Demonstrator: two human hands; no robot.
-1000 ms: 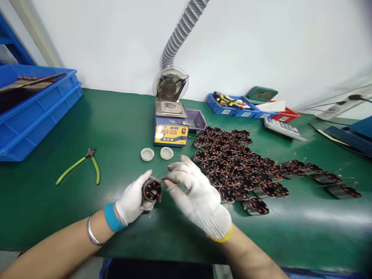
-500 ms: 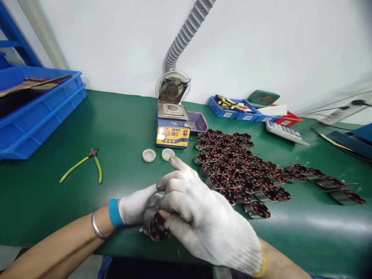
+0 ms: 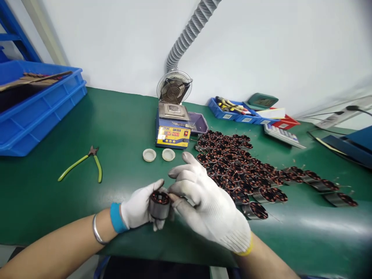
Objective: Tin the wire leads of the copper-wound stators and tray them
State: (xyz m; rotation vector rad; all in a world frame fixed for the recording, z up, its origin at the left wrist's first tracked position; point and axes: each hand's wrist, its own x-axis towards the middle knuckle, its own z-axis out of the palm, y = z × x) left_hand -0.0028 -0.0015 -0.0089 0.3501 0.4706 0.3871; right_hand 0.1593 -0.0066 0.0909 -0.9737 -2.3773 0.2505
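Near the middle of the green table (image 3: 124, 128), the gloved left hand (image 3: 138, 207) is curled around a metal cylinder (image 3: 159, 210) with copper windings, its open end tipped up and toward the near side. The gloved right hand (image 3: 207, 201) is half open just to the right: thumb and forefinger come together at the cylinder's right edge, the other fingers spread; whether a wire lies between the tips I cannot tell.

To the right, a broad cluster of similar wound cylinders (image 3: 232, 164) stands on the table, some with thin wire ends sticking out. To the left lie green-handled cutters (image 3: 92, 151), handles apart.

Beyond the hands sit two small whitish dishes, the left dish (image 3: 149, 156) and right dish (image 3: 168, 155), side by side; their contents are too indistinct to tell. Behind them is a blue-and-yellow heating unit (image 3: 173, 138) with a purple tray (image 3: 203, 126) just beside its right side.

At far left, a large blue bin (image 3: 55, 110) holds brown, cardboard-like pieces, with a long stick across it. At far right, a small blue bin (image 3: 223, 114) holds yellow- and red-handled tools, and a red bin (image 3: 287, 124) stands near white paper (image 3: 271, 113).
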